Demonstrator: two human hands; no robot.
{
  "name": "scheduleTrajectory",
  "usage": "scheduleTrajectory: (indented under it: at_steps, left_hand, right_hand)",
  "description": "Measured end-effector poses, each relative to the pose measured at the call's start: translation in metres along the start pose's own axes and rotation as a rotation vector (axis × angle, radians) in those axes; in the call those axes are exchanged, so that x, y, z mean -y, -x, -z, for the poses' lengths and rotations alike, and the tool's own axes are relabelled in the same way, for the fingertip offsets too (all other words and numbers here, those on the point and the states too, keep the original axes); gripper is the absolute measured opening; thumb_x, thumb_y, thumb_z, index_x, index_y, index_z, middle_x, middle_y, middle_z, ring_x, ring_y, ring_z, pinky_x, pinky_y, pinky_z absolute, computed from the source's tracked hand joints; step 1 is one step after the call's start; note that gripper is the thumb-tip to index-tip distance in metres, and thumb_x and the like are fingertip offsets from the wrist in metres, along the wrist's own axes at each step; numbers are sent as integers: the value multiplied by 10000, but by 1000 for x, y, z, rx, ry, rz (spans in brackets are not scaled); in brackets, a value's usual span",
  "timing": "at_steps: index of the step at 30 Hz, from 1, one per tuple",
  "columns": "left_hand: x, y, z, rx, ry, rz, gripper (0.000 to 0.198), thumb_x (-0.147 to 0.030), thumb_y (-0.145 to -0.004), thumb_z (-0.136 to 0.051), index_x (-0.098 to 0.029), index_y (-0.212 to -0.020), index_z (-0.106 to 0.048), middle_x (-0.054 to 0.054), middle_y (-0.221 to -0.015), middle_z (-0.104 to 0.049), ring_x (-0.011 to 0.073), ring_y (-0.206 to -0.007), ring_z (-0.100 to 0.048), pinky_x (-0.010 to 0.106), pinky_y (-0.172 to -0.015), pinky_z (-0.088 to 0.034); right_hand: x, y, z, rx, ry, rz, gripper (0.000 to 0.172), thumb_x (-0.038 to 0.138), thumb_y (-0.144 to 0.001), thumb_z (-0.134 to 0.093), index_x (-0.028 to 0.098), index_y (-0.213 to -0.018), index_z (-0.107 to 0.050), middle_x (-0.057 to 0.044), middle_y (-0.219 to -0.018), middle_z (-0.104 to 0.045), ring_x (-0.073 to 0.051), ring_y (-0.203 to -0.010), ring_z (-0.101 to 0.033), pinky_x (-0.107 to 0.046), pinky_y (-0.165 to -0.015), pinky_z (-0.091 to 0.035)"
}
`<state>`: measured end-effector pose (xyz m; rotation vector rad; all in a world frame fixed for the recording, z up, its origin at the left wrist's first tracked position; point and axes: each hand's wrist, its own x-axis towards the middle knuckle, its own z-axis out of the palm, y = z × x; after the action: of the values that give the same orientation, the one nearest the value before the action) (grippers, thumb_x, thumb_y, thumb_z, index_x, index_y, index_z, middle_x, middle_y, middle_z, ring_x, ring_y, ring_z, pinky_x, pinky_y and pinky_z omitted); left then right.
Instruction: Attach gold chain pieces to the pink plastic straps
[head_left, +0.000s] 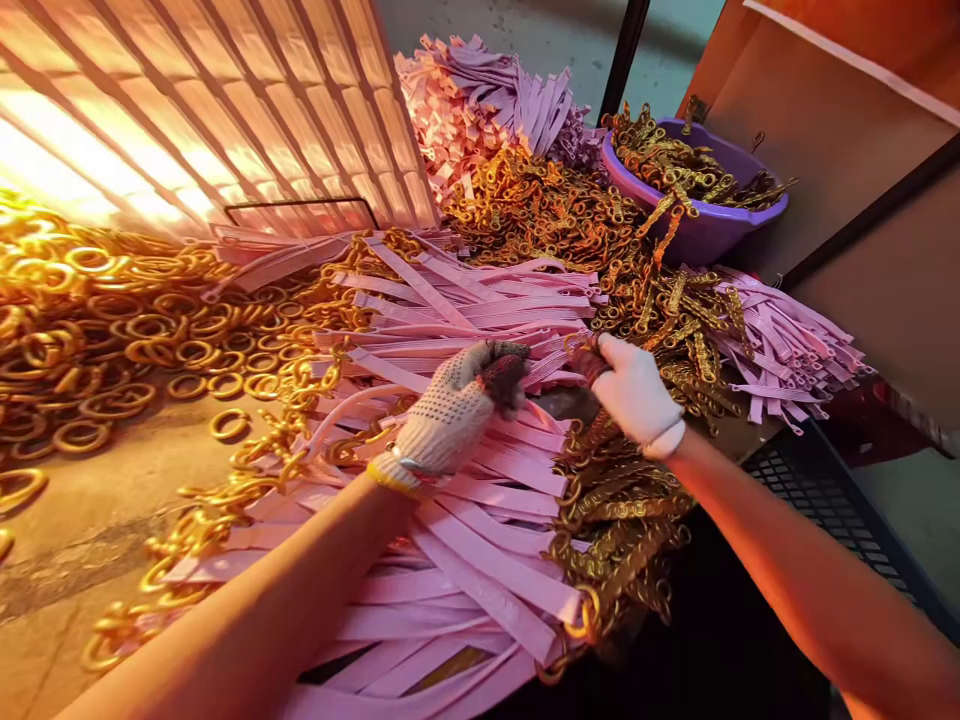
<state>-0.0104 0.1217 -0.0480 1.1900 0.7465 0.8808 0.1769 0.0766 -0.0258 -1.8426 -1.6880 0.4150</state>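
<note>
My left hand (450, 405), in a pale dotted glove with dark fingertips, is curled closed over a layer of pink straps (465, 300). My right hand (637, 390), in a white glove with dark covering on the fingertips, is pinched closed a short way to the right. Thin pink strap ends show between the two hands, but what each hand grips is hidden by the fingers. Brass-coloured chain pieces (615, 530) hang along the right ends of the straps below my right hand. Gold rings and links (277, 430) run along their left ends.
Large gold rings (82, 435) are heaped at left beside a brightly lit ribbed panel (225, 110). Behind lie loose brass links (540, 210) and bundled pink straps (517, 95). A purple basin (697, 230) holds chain pieces; more straps (795, 350) and a dark crate (832, 510) are at right.
</note>
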Motion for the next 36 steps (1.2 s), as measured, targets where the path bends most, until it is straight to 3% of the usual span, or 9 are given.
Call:
scheduleTrajectory:
  at_steps: [5, 8, 11, 14, 17, 20, 23, 30, 36]
  left_hand:
    - [9, 2, 0, -73, -524, -141, 310, -300, -898, -568, -121, -1120, -690, 53, -835, -712, 161, -685, -625, 282, -667, -527]
    - [11, 5, -3, -106, -657, -303, 353, -270, -920, -537, -123, -1209, -675, 102, -1074, -728, 225, -949, -668, 356, -874, -538]
    - [10, 6, -7, -47, -639, -383, 384, -255, -912, -553, -113, -1256, -646, 120, -1164, -716, 240, -1041, -658, 375, -962, -509]
    - [5, 7, -10, 147, -507, -254, 295, -298, -918, -555, -143, -1130, -690, 89, -1061, -743, 224, -968, -671, 348, -898, -531]
    - [1, 7, -9, 274, -371, -18, 270, -363, -895, -592, -143, -1015, -690, 82, -968, -745, 207, -852, -675, 312, -760, -545]
    - [-1, 5, -7, 238, -258, 125, 288, -408, -866, -624, -136, -956, -651, 69, -851, -721, 146, -642, -630, 239, -568, -486]
    - [-3, 5, -8, 212, -153, 158, 292, -422, -856, -624, -142, -938, -621, 62, -873, -709, 93, -529, -565, 202, -484, -430]
    - [-1, 6, -7, 301, -194, 211, 310, -451, -870, -610, -143, -899, -638, 35, -808, -697, 85, -497, -532, 197, -451, -402]
    - [-1, 6, -7, 328, -451, 134, 386, -512, -879, -566, -147, -774, -638, 5, -666, -639, 110, -542, -509, 221, -514, -409]
  right_hand:
    - [-25, -32, -10, 74, 111, -45, 189, 287, -855, -547, 177, -727, -631, -21, -724, -637, -165, -708, -513, -284, -714, -413]
    - [-11, -18, -9, 21, 78, 2, 161, 256, -844, -554, 172, -731, -633, -37, -791, -634, -170, -749, -529, -300, -750, -429]
    - [6, 7, -3, 65, -242, 8, 195, 317, -890, -554, 174, -845, -678, -28, -835, -663, -172, -821, -570, -294, -781, -471]
    - [12, 26, 1, 181, -571, -13, 272, 397, -920, -561, 175, -989, -702, -17, -865, -697, -165, -839, -600, -292, -786, -510]
    - [5, 35, 5, 233, -655, 9, 293, 380, -926, -569, 172, -1081, -705, -26, -947, -724, -169, -884, -628, -316, -863, -521]
    - [-3, 38, 17, 221, -393, 75, 282, 281, -914, -565, 179, -1142, -697, -32, -970, -738, -184, -915, -645, -342, -950, -495]
    - [-1, 41, 28, 267, -74, 99, 321, 170, -873, -532, 185, -1157, -681, -38, -938, -745, -196, -880, -659, -326, -917, -499]
    - [18, 41, 22, 318, 323, 158, 379, 39, -747, -452, 161, -1048, -646, -91, -1040, -722, -223, -950, -659, -307, -861, -477]
    - [38, 42, 24, 411, 589, 181, 289, 103, -816, -447, 181, -1027, -629, -82, -954, -725, -236, -840, -685, -319, -690, -455]
